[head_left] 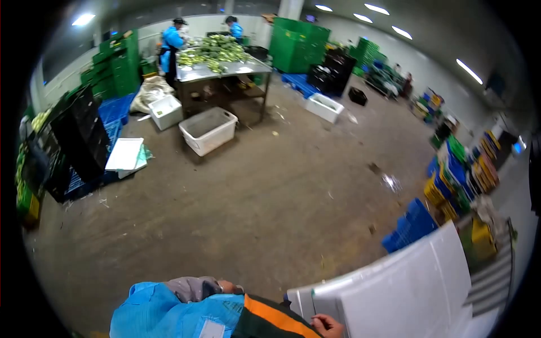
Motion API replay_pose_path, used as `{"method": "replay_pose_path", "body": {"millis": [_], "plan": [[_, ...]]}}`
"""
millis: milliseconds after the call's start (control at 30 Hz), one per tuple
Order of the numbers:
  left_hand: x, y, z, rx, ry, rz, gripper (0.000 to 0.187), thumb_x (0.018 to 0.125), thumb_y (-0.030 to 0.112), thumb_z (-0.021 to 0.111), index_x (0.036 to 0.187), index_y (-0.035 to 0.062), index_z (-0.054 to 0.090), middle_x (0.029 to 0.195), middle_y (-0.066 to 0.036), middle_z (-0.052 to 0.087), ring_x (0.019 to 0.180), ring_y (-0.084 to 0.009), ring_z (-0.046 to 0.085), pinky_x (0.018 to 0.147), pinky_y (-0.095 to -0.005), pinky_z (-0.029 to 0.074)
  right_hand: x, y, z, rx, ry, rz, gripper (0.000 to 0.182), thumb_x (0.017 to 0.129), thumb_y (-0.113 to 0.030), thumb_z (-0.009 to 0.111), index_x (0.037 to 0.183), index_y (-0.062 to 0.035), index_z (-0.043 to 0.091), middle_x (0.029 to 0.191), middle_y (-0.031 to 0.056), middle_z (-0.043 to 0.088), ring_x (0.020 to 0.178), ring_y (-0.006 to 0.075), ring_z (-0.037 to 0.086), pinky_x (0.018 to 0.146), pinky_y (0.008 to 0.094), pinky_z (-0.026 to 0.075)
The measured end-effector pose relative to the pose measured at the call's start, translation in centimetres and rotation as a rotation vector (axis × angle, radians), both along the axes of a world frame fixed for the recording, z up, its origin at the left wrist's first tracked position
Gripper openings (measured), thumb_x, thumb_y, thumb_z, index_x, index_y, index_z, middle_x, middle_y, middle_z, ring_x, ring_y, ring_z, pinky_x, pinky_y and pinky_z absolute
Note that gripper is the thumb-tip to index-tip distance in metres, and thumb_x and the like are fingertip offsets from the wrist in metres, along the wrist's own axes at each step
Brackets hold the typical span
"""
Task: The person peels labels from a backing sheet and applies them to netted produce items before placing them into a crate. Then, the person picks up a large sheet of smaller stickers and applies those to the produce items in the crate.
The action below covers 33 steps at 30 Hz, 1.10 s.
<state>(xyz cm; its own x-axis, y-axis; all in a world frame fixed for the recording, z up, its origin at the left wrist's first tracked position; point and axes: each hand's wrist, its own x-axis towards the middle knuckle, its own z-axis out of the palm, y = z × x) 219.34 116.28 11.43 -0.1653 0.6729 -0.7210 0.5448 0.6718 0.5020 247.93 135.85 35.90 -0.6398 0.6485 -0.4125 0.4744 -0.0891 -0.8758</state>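
Wearer's L hand [228, 287], out of a grey cuff [191, 287], is half-curled beside the blue garment [163, 310]; can't tell if it grips anything. R hand [327, 325] is at btm, fingers loosely bent, nothing visible in them, by the lower L edge of the big white panel [406, 287]; it's blurry there, so poss. touching. Dark cloth w/ orange stripe [282, 317] lies btwn the hands. Blue plastic pallet [414, 225] is just past the panel's upper L edge.

Across the floor: metal table [253, 68] w/ heaped green veg [217, 50] reaching its front edge. White tub [217, 141] stands nr that edge, white box [169, 120] nr the front L corner. One person in blue [171, 42] is at the table's L edge, another [235, 29] beyond its back edge.
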Motion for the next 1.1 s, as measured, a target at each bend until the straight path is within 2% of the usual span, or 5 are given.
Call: {"method": "replay_pose_path", "body": {"millis": [333,600,800,967,1100], "plan": [[-19.8,8.5,-2.1,0.166,-0.040,0.093,0.036,0.072,0.031,0.063,0.103,0.0128,0.063,0.100,-0.011,0.065,0.092,-0.0309,0.061,0.081,-0.0398,0.048,-26.3,8.6,-4.4,-0.266,-0.009,0.357,0.017,0.086,-0.011,0.060,0.096,0.0029,0.062,0.080,0.0063,0.064,0.076,0.0105,0.059,0.070,0.0230,0.047],[-38.6,5.8,-6.9,-0.083,0.338,0.675,0.034,0.073,0.036,0.062,0.098,0.0140,0.067,0.098,-0.011,0.066,0.092,-0.0280,0.062,0.084,-0.0382,0.048,-53.4,25.3,-9.8,0.285,0.066,0.801,0.022,0.083,-0.018,0.063,0.097,-0.0013,0.062,0.081,0.0069,0.065,0.075,0.0126,0.061,0.071,0.0257,0.048],[-43.0,7.5,-2.6,-0.345,0.091,0.964,0.028,0.067,0.032,0.064,0.088,0.0144,0.070,0.087,-0.009,0.068,0.085,-0.0232,0.064,0.078,-0.0345,0.050,-74.3,36.4,1.9,-0.047,0.553,0.853,0.014,0.078,-0.007,0.063,0.089,0.0005,0.059,0.088,0.0116,0.064,0.081,0.0186,0.061,0.074,0.0324,0.048],[-48.4,16.7,-7.2,-0.387,-0.051,1.032,0.026,0.070,0.032,0.062,0.085,0.0122,0.069,0.081,-0.009,0.068,0.079,-0.0226,0.065,0.072,-0.0351,0.051,-87.2,45.6,14.1,-0.425,1.368,1.200,0.005,0.081,-0.002,0.053,0.078,0.0003,0.049,0.094,0.0197,0.058,0.088,0.0336,0.057,0.075,0.0400,0.047],[-59.5,27.1,-12.1,-0.356,-0.076,0.954,0.025,0.072,0.032,0.061,0.082,0.0105,0.069,0.076,-0.008,0.067,0.074,-0.0221,0.065,0.068,-0.0356,0.051,-99.4,52.2,19.6,-0.452,1.437,1.516,0.011,0.077,-0.001,0.057,0.071,-0.0065,0.048,0.081,0.0162,0.062,0.076,0.0284,0.062,0.067,0.0373,0.049]]}}
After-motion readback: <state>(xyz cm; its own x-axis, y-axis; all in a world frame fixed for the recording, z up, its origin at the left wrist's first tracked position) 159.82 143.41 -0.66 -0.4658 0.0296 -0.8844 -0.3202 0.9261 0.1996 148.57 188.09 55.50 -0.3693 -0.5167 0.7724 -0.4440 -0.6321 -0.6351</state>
